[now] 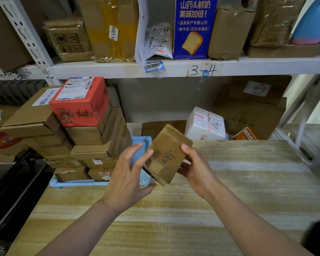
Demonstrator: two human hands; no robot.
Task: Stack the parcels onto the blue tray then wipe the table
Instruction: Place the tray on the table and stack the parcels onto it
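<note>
A small brown cardboard parcel [167, 155] with handwritten digits is held tilted above the wooden table [229, 200]. My right hand [195, 169] grips its right edge, thumb on top. My left hand [131, 174] touches its left side with straight fingers, thumb under its lower corner. The blue tray [144, 179] lies just left of the parcel and carries a tall stack of brown boxes [92, 145] topped by a red box [81, 102].
White metal shelving [174, 68] behind the table holds many parcels. A white parcel [205, 124], an orange one [245, 134] and a large brown carton [251, 109] sit on the lower shelf. A dark object [318, 235] shows at bottom right.
</note>
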